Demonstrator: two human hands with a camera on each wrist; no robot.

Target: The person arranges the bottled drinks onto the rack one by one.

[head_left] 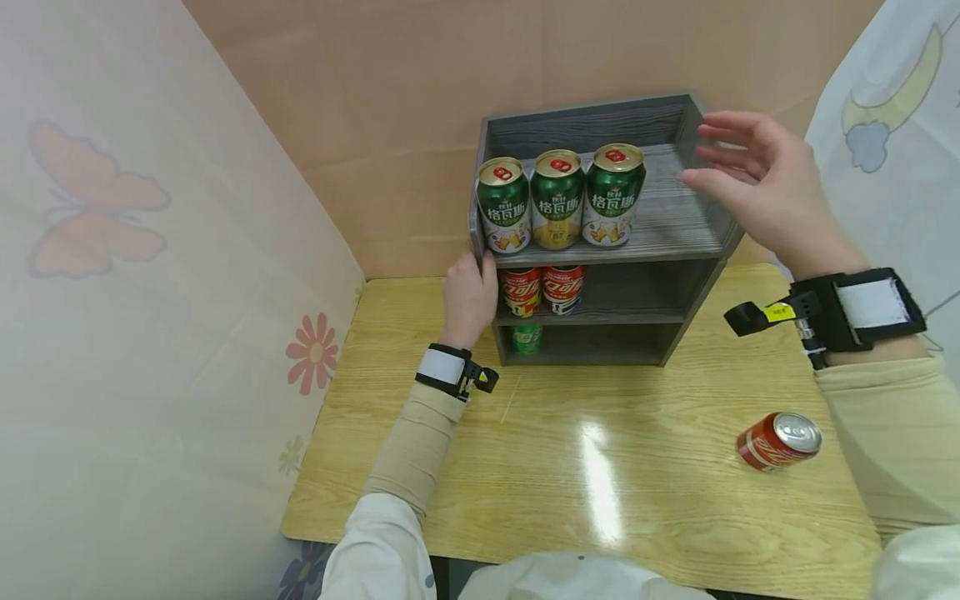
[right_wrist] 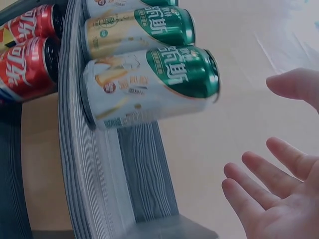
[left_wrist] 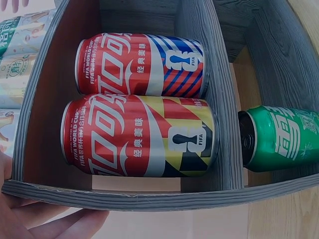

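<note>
A small grey wood-grain shelf (head_left: 660, 250) with three levels stands on the table. My left hand (head_left: 471, 302) grips its left side panel, fingers bent around the edge in the left wrist view. Beside the top level's right side, my right hand (head_left: 772, 179) is held up, fingers spread and the palm bare in the right wrist view. Three green-and-white cans, left (head_left: 504, 208), middle (head_left: 557, 200) and right (head_left: 613, 196), stand in a row on top. Two red cola cans (left_wrist: 139, 134) occupy the middle level, and a green can (left_wrist: 281, 139) the bottom one.
A red cola can (head_left: 772, 442) with a silver lid stands on the wooden table (head_left: 675, 500) at the front right. Behind the shelf rises a tan backdrop (head_left: 405, 150). Patterned white sheets hang on the left (head_left: 225, 375) and right.
</note>
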